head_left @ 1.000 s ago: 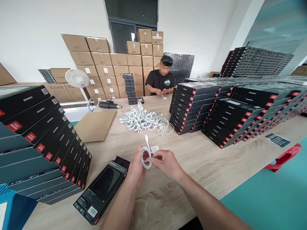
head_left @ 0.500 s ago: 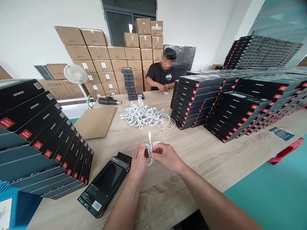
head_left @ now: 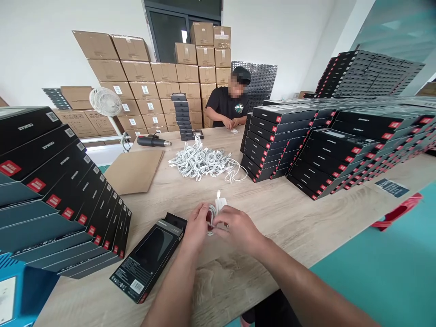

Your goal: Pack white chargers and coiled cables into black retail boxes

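Note:
A coiled white cable (head_left: 211, 212) is held upright over the table between my hands, its connector end sticking up. My left hand (head_left: 197, 225) is closed round the coil's left side. On the right, my right hand (head_left: 238, 225) pinches at the coil's middle with thumb and forefinger; what exactly lies between the fingertips is too small to make out. Just behind the right fingers a small white flat piece (head_left: 221, 203) shows in part. Left of my left hand lies a black retail box (head_left: 150, 256) with its end flap open.
A heap of white cables (head_left: 200, 159) lies mid-table. Stacks of black boxes stand at left (head_left: 68, 181) and right (head_left: 275, 136). A cardboard sheet (head_left: 136, 170), a heat gun (head_left: 153, 141) and a fan (head_left: 105, 102) are further back. Opposite sits a co-worker (head_left: 226, 106).
My right fingers have shifted at the coil, and the cable's upright connector has moved slightly right. More of the white flat piece shows. The view has shifted a little.

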Demonstrator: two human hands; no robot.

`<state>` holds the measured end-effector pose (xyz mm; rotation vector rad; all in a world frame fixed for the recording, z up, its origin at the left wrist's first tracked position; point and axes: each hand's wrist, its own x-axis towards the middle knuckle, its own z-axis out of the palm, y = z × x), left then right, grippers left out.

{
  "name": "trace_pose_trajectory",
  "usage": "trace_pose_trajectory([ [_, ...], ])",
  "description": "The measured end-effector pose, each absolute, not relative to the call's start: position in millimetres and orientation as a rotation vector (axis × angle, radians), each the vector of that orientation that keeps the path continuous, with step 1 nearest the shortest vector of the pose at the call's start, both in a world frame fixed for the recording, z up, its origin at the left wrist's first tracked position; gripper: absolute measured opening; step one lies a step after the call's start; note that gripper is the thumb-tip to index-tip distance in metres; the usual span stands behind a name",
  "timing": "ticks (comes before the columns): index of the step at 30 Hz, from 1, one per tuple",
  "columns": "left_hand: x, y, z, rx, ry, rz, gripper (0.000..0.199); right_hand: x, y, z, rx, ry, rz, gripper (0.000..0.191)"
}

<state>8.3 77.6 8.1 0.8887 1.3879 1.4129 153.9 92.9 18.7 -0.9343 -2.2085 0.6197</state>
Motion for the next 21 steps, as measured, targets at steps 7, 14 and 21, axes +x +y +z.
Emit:
trace_pose_trajectory([
  [7, 9.1, 76.5, 9.5, 0.996, 1.389, 1.354, 0.032, 144.4, 88.2, 22.5, -1.133, -2.509, 0.145, 0.007],
  [14, 3.4, 76.2, 13.6, 0.992, 1.322, 1.238, 0.029, 148.3, 98.9, 1.6, -0.964, -2.478, -0.162, 0.014],
  [21, 4.8, 74.6, 11.2, 0.971, 1.209, 1.224, 0.029, 161.1, 113.5, -4.8, -0.96, -2.394, -0.204, 0.017],
])
